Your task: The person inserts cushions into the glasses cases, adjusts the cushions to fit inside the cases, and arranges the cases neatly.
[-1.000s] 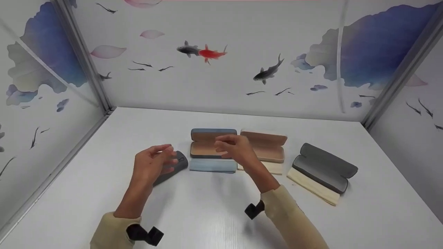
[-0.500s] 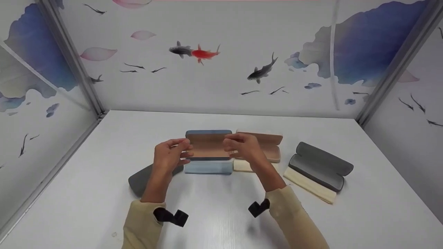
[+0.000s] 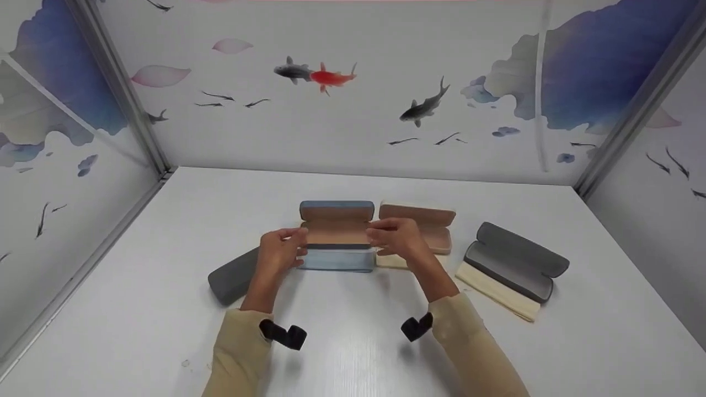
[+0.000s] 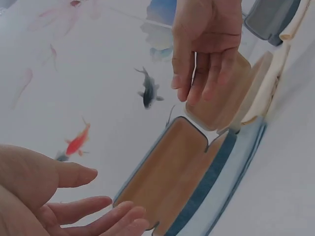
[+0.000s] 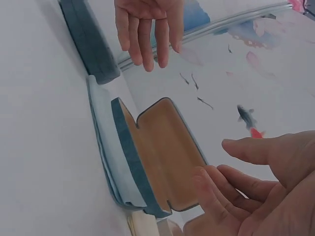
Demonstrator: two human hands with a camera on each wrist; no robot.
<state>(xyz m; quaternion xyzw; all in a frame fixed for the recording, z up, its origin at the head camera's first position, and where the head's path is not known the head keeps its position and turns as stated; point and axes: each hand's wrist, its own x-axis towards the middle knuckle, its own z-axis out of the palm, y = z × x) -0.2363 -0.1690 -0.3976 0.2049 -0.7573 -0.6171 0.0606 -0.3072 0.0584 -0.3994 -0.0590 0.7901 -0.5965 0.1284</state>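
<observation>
The left hand (image 3: 278, 251) and the right hand (image 3: 401, 238) are loose and hold nothing, one near each end of the blue case (image 3: 335, 232). The case sits open on the table (image 3: 345, 325). The blue cloth (image 3: 337, 262) lies just in front, maybe because their colours match.

The set-up includes one blue glasses case (image 3: 337, 232), one beige glasses case (image 3: 427, 216) and two grey glasses cases (image 3: 508, 271), totalling four; one blue cloth (image 3: 337, 261) and two cream cloths (image 3: 496, 291), totalling three; two hands (image 3: 277, 252), two sleeves (image 3: 240, 350), two wrist cameras (image 3: 296, 337), three walls (image 3: 342, 132) and one table (image 3: 347, 353).
</observation>
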